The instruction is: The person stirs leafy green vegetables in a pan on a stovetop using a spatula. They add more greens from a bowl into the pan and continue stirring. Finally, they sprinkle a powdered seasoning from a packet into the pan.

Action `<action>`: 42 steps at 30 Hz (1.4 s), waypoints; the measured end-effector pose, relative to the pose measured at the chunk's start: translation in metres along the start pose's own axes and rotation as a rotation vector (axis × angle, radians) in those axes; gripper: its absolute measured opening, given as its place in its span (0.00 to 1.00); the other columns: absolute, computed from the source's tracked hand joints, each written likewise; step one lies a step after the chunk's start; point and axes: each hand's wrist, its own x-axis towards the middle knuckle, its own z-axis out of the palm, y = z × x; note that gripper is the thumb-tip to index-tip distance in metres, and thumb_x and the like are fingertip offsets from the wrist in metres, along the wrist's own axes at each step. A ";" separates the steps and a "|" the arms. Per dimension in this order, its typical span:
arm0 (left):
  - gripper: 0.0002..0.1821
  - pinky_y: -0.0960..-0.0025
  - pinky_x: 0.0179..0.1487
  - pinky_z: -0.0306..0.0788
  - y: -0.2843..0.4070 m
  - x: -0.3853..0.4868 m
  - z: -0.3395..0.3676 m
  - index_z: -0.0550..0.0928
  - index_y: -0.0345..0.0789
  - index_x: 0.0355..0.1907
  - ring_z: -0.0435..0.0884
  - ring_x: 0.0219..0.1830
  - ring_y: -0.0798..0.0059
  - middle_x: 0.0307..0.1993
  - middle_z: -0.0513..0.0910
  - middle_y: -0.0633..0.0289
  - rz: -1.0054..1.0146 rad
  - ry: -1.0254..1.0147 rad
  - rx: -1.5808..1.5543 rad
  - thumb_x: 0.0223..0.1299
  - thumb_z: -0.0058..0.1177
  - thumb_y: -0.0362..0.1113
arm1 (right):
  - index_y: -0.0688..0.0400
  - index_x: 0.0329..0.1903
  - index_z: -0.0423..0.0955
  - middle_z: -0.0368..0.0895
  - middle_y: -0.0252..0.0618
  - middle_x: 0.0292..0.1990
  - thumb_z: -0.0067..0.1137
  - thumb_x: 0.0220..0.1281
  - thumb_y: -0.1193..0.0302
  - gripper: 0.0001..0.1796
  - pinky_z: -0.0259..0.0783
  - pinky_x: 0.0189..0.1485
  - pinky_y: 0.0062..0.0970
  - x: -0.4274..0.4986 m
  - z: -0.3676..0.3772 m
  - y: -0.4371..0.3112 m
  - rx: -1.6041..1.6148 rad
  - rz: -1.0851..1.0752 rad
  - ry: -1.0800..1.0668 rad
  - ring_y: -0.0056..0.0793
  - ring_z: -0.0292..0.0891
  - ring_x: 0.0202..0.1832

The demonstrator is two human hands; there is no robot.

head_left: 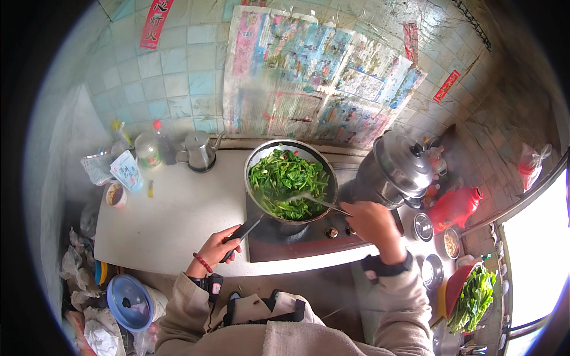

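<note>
My left hand (219,247) grips the black handle (240,236) of a wok (335,187) that sits on the stove. Chopped leafy greens (289,178) fill the wok, with a few small red bits among them. In my right hand (372,224) is a metal spatula (323,202). Its blade rests in the greens near the wok's front side, partly blurred by steam. Under the wok lies a dark gas cooktop (271,249) with knobs (331,232) along its front.
A large lidded steel pot (396,164) stands right of the wok. Beyond it are a red thermos (454,209), bowls and raw greens (474,298). On the white counter (191,209) stand a steel kettle (199,151), bottles (148,149) and a small cup (116,195). A blue-lidded bucket (129,302) is below left.
</note>
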 end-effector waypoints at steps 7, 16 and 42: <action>0.28 0.79 0.20 0.66 0.002 0.000 0.001 0.63 0.35 0.70 0.73 0.19 0.84 0.30 0.79 0.62 -0.013 -0.006 -0.022 0.67 0.48 0.31 | 0.50 0.47 0.76 0.82 0.40 0.31 0.58 0.56 0.66 0.14 0.76 0.37 0.39 0.006 0.005 -0.004 -0.193 0.075 -0.206 0.44 0.80 0.37; 0.28 0.80 0.19 0.66 0.002 -0.002 0.002 0.65 0.36 0.69 0.73 0.19 0.84 0.29 0.80 0.63 -0.011 0.008 0.006 0.67 0.48 0.31 | 0.44 0.48 0.80 0.82 0.36 0.33 0.58 0.56 0.67 0.16 0.75 0.36 0.38 -0.014 -0.024 0.024 -0.111 0.009 -0.021 0.39 0.80 0.37; 0.28 0.79 0.19 0.66 -0.001 -0.002 0.006 0.64 0.36 0.69 0.72 0.18 0.84 0.29 0.79 0.63 0.006 -0.010 -0.008 0.67 0.47 0.31 | 0.63 0.35 0.78 0.81 0.56 0.29 0.53 0.59 0.66 0.12 0.76 0.39 0.43 0.058 0.108 0.026 0.753 0.471 0.017 0.53 0.80 0.35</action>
